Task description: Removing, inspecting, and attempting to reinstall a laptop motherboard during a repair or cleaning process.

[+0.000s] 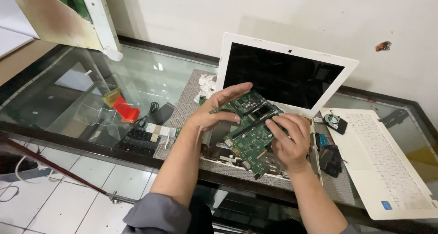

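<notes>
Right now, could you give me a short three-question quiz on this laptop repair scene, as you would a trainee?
1. True or false: both hands grip the green circuit board.
2. Which hand holds the board's far end: left hand or right hand?
3. Where does the detached white keyboard panel lie, seen from the camera?

Key
1. True.
2. Left hand.
3. On the glass table, right of the open white laptop case.

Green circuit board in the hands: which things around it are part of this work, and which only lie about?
Part of the work:
circuit board, held by left hand and right hand
open laptop base
screen
removed keyboard cover
small fan

Lying about:
red and yellow piece
black cable
white tissue
</notes>
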